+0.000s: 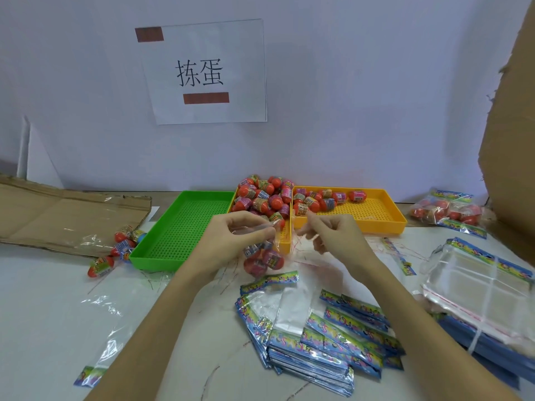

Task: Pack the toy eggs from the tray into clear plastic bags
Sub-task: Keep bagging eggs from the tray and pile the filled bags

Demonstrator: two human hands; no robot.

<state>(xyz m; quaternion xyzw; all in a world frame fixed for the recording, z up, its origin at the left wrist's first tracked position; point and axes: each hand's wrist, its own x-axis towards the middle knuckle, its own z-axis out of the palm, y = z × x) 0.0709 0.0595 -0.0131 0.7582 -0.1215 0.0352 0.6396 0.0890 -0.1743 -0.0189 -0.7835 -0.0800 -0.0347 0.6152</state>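
Over table centre: left hand [240,235] pinches top of clear bag [262,260] w/ eggs hanging inside; right hand [330,235] pinches opposite lip, prob. to keep mouth taut for sealing. Orange tray [388,224] behind, within reach.

Glossy clear plastic bag [262,257], perforated matt plastic green tray [185,227], rough brown cardboard [58,215].

Two bare arms show, each with a hand: the left hand [231,241] and the right hand [333,238]. No sleeves, rings or watches are worn.
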